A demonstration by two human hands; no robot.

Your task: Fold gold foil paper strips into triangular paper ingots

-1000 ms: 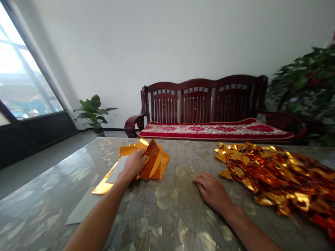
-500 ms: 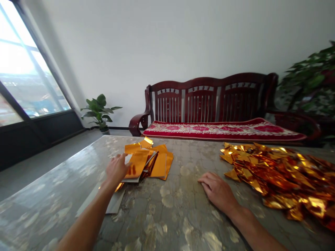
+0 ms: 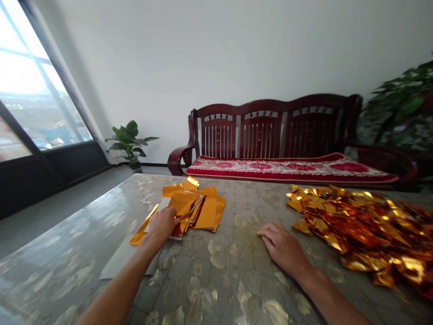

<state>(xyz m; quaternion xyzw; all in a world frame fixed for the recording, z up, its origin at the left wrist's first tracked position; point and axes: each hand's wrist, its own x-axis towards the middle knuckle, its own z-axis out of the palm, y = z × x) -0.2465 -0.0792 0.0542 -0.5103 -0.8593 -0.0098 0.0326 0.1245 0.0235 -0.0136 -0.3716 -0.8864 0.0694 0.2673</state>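
Left of the table's middle lies a loose stack of gold foil paper sheets (image 3: 205, 214), fanned out, with pale backs showing in places. My left hand (image 3: 163, 223) is at the left side of this stack, its fingers curled and closed on the edge of a top gold foil sheet (image 3: 182, 205). Under that wrist are pale sheets (image 3: 118, 261), partly covered by the forearm. My right hand (image 3: 279, 243) rests on the table with its fingers curled together, and nothing shows in them. To its right spreads a heap of folded gold foil pieces (image 3: 361, 225).
The table (image 3: 203, 293) has a shiny floral cover. Beyond it stands a dark red wooden bench (image 3: 260, 131) with a red patterned seat mat (image 3: 291, 169). A potted plant (image 3: 130, 142) is at the back left, and another leafy plant (image 3: 406, 108) is at the right.
My left hand has moved right and slightly towards me, curling its fingers over the top gold sheet. More gold foil shows left of the hand. The right hand has stayed put.
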